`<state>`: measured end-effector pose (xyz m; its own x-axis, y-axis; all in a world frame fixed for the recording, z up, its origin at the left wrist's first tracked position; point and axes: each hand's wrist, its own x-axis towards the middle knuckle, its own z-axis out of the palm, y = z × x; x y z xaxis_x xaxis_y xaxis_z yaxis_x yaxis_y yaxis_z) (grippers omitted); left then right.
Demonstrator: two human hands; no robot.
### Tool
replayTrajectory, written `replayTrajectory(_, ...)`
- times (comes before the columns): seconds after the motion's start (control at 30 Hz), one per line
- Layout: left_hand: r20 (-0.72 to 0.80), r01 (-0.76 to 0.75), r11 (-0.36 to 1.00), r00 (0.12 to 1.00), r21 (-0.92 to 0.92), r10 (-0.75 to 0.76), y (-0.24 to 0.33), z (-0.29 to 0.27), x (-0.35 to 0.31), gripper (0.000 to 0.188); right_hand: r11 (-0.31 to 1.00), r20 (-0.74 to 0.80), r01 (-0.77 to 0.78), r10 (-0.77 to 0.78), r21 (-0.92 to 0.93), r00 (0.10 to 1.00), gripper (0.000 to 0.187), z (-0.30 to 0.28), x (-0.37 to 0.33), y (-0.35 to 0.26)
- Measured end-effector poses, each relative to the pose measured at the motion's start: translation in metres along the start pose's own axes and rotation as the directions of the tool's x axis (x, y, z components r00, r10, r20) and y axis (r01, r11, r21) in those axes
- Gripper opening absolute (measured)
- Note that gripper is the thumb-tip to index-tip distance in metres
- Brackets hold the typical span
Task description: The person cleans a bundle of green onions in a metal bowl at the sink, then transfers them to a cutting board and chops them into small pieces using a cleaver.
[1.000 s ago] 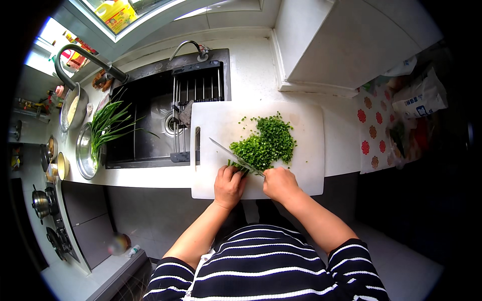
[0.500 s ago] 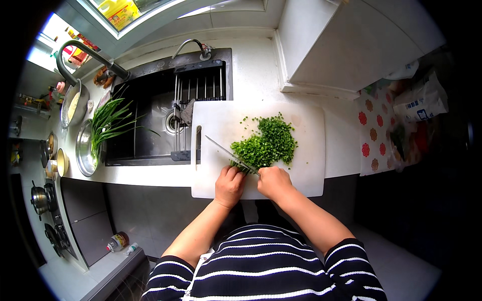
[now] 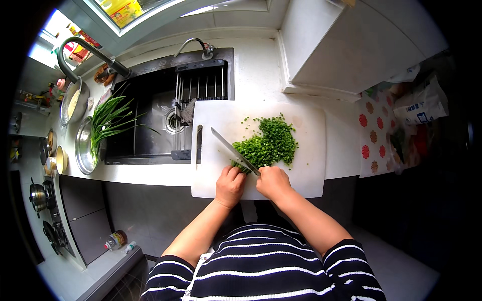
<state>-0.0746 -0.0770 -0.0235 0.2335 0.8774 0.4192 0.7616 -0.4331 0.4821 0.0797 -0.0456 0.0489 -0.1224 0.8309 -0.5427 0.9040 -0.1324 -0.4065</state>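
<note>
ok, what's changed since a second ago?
The right hand has shifted slightly left with the knife, whose tip has swung forward. Nothing grasped or released. The left hand stays on the green stalks beside the blade; chopped greens and cutting board look unchanged.

A rack (image 3: pixel 201 64) spans the dark sink (image 3: pixel 150 146); a white bag (image 3: pixel 424 103), perhaps plastic, lies by a flowered cloth (image 3: pixel 370 125).

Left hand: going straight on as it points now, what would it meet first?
Past the chive stalks it holds, the left hand would probably meet the knife blade first, with chopped chives just beyond; exact depth is unclear.
</note>
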Motion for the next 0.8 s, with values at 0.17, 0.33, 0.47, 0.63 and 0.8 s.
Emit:
replayTrajectory(0.17,-0.002,-0.019,1.000,1.000,0.006,0.019,-0.001,-0.001,0.000,0.011,0.994,0.002,-0.060,0.060,0.094,0.998,0.021,0.009,0.007,0.002)
replayTrajectory(0.33,0.000,-0.022,1.000,1.000,0.002,0.022,-0.001,0.000,0.001,0.010,0.982,-0.015,-0.111,0.115,0.152,0.993,0.025,0.014,0.008,-0.002)
replayTrajectory(0.47,0.009,-0.034,0.999,0.999,0.018,0.034,-0.002,-0.002,0.001,0.009,0.996,-0.046,-0.029,0.033,0.087,0.998,0.020,0.007,0.009,0.001)
replayTrajectory(0.63,0.038,-0.025,0.999,0.999,0.034,0.024,-0.001,-0.003,0.002,0.008,0.994,-0.062,0.100,-0.102,-0.039,0.993,0.014,-0.007,-0.005,0.002)
replayTrajectory(0.8,0.033,-0.011,0.999,0.999,0.030,0.010,-0.001,-0.001,0.002,0.008,0.982,0.015,0.148,-0.148,-0.117,0.989,0.014,-0.011,-0.016,-0.001)
